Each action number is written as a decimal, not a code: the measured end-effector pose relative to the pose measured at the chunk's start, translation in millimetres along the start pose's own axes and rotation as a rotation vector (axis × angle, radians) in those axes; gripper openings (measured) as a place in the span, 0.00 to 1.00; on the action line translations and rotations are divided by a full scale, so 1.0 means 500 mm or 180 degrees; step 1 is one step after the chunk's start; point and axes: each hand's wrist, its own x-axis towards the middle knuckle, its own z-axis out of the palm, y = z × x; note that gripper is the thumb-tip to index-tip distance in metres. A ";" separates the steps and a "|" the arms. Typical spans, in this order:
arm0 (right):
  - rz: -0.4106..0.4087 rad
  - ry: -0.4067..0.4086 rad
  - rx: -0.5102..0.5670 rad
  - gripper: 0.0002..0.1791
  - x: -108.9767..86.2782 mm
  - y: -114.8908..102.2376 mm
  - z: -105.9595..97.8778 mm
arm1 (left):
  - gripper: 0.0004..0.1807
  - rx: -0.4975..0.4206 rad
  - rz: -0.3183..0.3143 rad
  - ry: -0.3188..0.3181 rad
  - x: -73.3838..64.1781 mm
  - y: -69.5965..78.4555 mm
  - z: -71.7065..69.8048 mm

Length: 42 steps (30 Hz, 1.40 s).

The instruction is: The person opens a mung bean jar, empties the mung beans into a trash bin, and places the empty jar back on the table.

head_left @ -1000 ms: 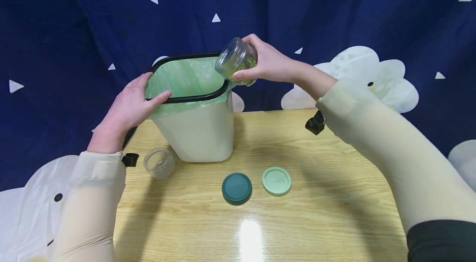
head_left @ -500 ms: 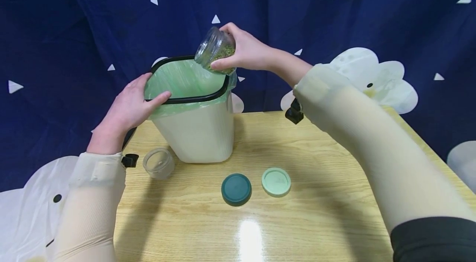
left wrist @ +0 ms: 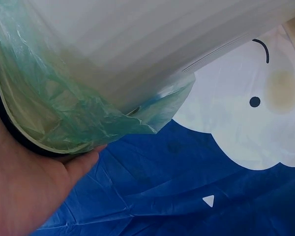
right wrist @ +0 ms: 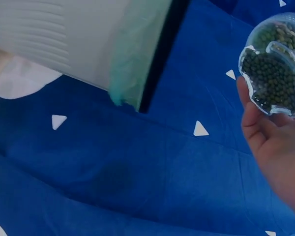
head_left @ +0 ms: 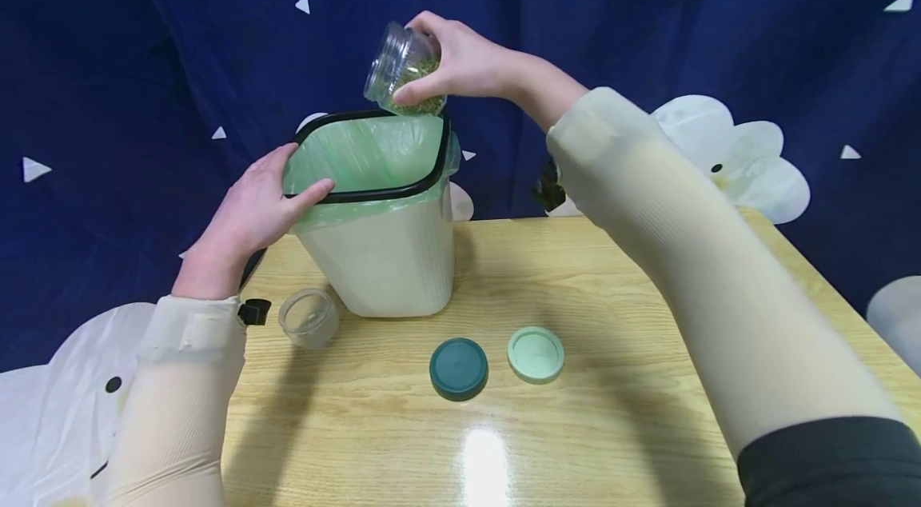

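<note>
A white trash can (head_left: 377, 267) with a green bag (head_left: 360, 147) folded over its black rim stands at the back of the table. My left hand (head_left: 252, 207) grips the rim at its left front corner, thumb over the front edge. Above the rear right of the rim, my right hand (head_left: 468, 63) holds a clear glass jar (head_left: 399, 59) tilted with its lidless mouth to the left. Small green beans (right wrist: 273, 78), like mung beans, lie inside it, seen through its base in the right wrist view. No beans are seen falling.
A small clear open jar (head_left: 309, 321) stands left of the trash can's foot. Two lids lie on the wooden table (head_left: 612, 427), a dark teal lid (head_left: 459, 368) and a pale green lid (head_left: 536, 353). A blue curtain (head_left: 576, 3) hangs behind.
My right hand has carried the jar left and upward, from beside the right rim to above the rear rim. My left hand keeps its place on the trash can.
</note>
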 end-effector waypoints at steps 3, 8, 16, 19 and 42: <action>-0.0015 -0.0043 -0.0038 0.43 0.011 -0.008 -0.003 | 0.53 -0.0007 0.0004 0.0008 -0.001 0.000 0.001; -0.0048 -0.0134 -0.0005 0.42 0.024 -0.020 0.004 | 0.53 -0.0012 0.0021 0.0044 -0.003 -0.001 0.000; -0.0018 -0.0343 -0.0045 0.42 0.035 -0.003 0.043 | 0.53 -0.0023 0.0002 0.0075 -0.004 -0.002 -0.002; 0.0013 -0.0437 -0.0109 0.41 0.036 0.007 0.054 | 0.53 -0.0029 0.0007 0.0080 -0.005 -0.001 -0.001; 0.0590 -0.0447 -0.0630 0.50 0.037 -0.018 -0.024 | 0.53 -0.0080 0.0032 0.0045 -0.001 0.020 -0.002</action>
